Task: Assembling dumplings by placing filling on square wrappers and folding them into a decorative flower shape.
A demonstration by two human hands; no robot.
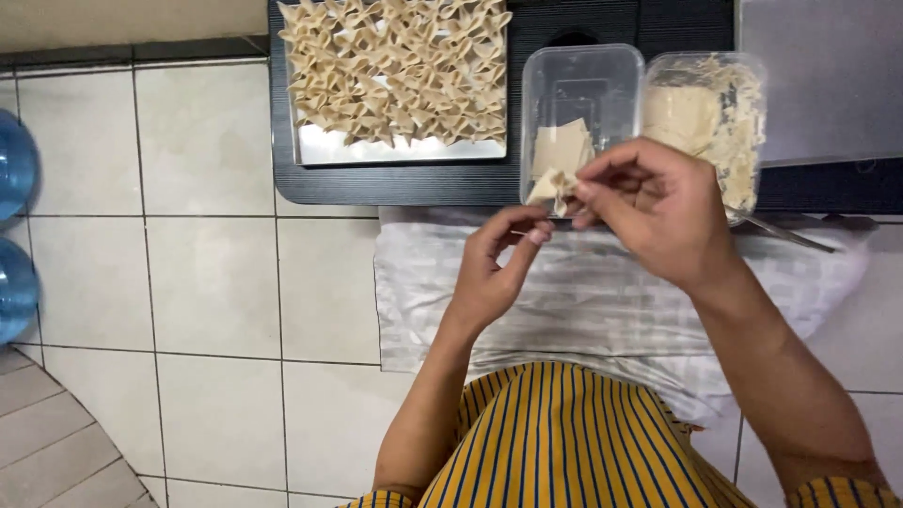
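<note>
My right hand pinches a small folded dumpling of pale dough between thumb and fingers. My left hand is just below it, fingers curled, with a thin stick held near the dumpling. Behind them stands a clear plastic box holding square dough wrappers. A second clear box to its right contains pale filling.
A white tray piled with several folded dumplings lies on a black low table at the top. A grey cloth covers my lap above a yellow striped garment. Blue water bottles stand at the left on the tiled floor.
</note>
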